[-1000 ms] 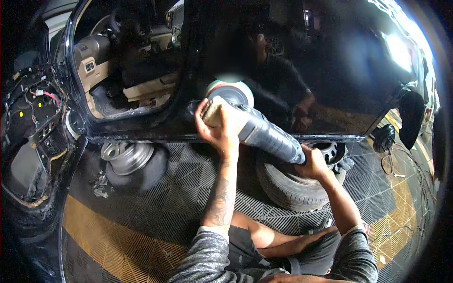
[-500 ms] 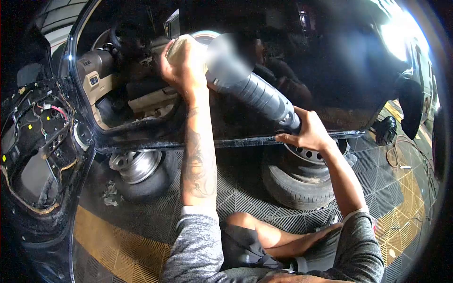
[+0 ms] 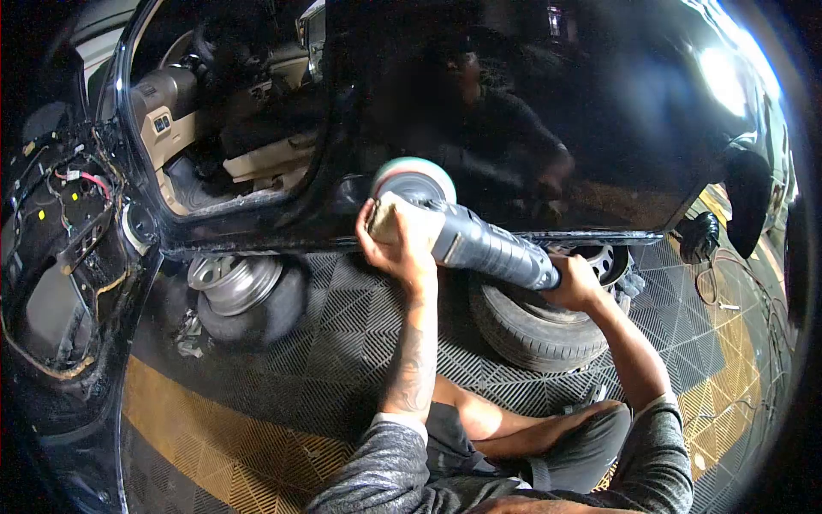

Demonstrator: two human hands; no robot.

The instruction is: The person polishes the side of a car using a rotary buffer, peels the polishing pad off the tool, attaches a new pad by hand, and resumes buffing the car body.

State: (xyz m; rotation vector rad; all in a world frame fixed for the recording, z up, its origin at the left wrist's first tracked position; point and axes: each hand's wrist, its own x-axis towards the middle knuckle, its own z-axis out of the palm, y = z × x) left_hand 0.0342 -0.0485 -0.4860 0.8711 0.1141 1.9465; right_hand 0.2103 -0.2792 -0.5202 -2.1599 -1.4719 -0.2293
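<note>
A black polishing machine [image 3: 497, 250] slants across the front of the glossy black car panel [image 3: 445, 94]. Fingers of my left hand [image 3: 401, 244] are wrapped round the polisher's head, which has a pale covering on it. My right hand [image 3: 575, 281] grips the rear end of the polisher's body. The round pad [image 3: 417, 178] with a greenish edge overlaps the lower part of the panel in this view, just above the sill. Reflections of a person and a bright light show in the paint.
At the left an open door [image 3: 68, 283] shows its bare inside with wires. Beyond the door opening is a beige car interior [image 3: 265, 158]. Wheels, one with a silver rim [image 3: 235, 283] and another with a worn tyre [image 3: 539, 330], lie on the tiled floor [image 3: 342, 317]. A cable [image 3: 753, 283] trails at the right.
The polisher has come down from the upper panel to near the sill, its head moving slightly right. Both hands have stayed on it, and the view has shifted a little.
</note>
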